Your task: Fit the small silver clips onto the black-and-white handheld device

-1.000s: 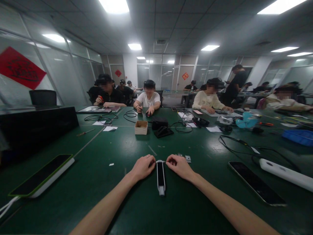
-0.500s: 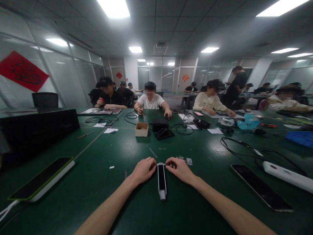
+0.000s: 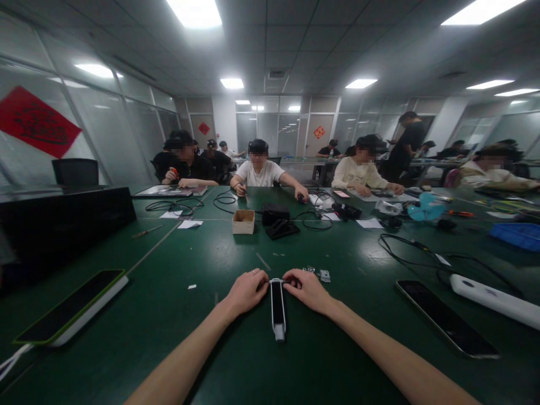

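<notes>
A narrow black-and-white device (image 3: 277, 306) lies on the green table (image 3: 211, 253) straight in front of me, its long side pointing towards me. My left hand (image 3: 247, 291) pinches its far end from the left, fingers curled. My right hand (image 3: 306, 288) pinches the same far end from the right, fingers closed. Small metal parts (image 3: 320, 275) lie just beyond my right hand.
A phone in a green case (image 3: 70, 307) lies at the left, a dark phone (image 3: 446, 318) and a white power strip (image 3: 493, 299) at the right. A cardboard box (image 3: 243, 221), black gear (image 3: 276, 219) and cables sit mid-table. Several people work at the far side.
My hands stay on the device's far end, the right fingers closing in slightly. The person in white across the table has stretched an arm out to the right.
</notes>
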A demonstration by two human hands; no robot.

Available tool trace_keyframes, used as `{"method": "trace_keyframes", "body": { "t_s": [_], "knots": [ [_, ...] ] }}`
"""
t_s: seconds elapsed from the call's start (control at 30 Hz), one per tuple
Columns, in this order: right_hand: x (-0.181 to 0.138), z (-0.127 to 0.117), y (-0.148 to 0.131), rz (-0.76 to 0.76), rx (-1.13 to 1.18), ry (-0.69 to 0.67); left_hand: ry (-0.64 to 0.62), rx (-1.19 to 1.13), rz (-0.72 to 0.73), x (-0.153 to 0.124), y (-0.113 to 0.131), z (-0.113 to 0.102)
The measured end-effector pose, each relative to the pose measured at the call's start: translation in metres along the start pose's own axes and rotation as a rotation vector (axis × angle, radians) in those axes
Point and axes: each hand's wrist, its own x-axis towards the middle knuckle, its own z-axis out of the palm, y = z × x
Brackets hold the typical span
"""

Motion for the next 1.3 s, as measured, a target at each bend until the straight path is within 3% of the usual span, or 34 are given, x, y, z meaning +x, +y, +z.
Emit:
{"method": "trace_keyframes", "body": {
  "t_s": [1.3],
  "knots": [
    [-0.0010,-0.0010,0.0011,-0.017,-0.009,-0.021,0.016,-0.021,0.014,-0.0001,0.0006,-0.0004]
  ]
}}
